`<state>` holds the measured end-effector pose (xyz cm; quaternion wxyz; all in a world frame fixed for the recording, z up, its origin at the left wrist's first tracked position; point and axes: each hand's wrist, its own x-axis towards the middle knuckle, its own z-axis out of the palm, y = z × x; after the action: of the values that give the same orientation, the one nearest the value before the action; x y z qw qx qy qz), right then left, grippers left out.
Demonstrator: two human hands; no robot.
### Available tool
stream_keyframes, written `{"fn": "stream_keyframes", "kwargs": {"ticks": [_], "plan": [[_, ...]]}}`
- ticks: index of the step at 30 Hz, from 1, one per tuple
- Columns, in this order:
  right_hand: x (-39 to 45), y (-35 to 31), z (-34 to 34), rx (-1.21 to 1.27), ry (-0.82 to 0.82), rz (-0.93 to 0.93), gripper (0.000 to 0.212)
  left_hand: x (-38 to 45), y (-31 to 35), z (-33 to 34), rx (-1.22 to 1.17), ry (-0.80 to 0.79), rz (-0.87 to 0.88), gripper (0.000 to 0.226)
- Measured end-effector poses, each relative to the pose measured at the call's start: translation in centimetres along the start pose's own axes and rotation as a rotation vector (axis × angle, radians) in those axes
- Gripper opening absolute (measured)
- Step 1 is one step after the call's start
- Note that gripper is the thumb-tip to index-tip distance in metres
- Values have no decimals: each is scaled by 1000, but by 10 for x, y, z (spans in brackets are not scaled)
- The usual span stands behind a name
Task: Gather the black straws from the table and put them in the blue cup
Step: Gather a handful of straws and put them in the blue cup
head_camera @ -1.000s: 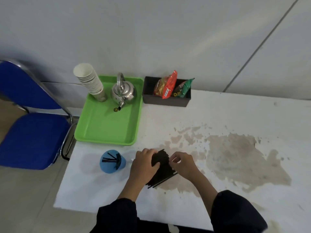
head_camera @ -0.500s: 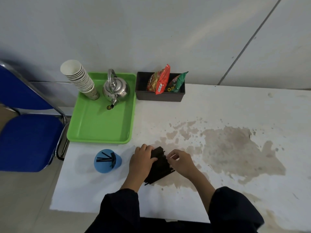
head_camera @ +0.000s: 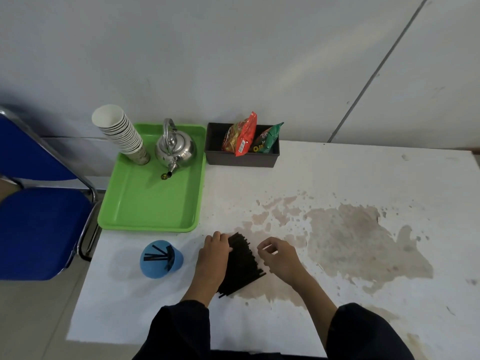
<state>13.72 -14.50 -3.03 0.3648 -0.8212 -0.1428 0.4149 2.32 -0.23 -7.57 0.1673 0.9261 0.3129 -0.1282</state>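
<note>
Near the front edge of the white table (head_camera: 363,172), a pile of black straws (head_camera: 242,263) lay between two hands.

Its left side was covered by the left hand (head_camera: 211,258), palm down, fingers curled over the straws' far ends; whether they gripped any, I could not tell. Just right of the pile, the right hand (head_camera: 279,257) had its thumb and forefinger pinched narrowly together, seemingly on nothing. Left of both stood the blue cup (head_camera: 160,259), a few straws already inside. Behind it lay a green tray (head_camera: 145,203) bearing a steel kettle (head_camera: 175,148) and stacked paper cups (head_camera: 122,133), with a dark snack box (head_camera: 241,158) beside.
</note>
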Motion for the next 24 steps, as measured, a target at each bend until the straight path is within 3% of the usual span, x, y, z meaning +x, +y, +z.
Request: {"fn": "stream_keyframes", "kwargs": {"ticks": [6,10,17,24], "plan": [[-1,-13,3,107,4,35,4,4,-3,1,96,-34,-57,28],[-3,-21,8,199,6,73,6,5,-10,-2,-25,-21,-140,18],[-5,-40,18,421,32,171,11,8,-16,-30,-641,135,-250,20],[-11,-78,36,1024,-66,292,33,12,3,-92,-1275,246,-209,18]]}}
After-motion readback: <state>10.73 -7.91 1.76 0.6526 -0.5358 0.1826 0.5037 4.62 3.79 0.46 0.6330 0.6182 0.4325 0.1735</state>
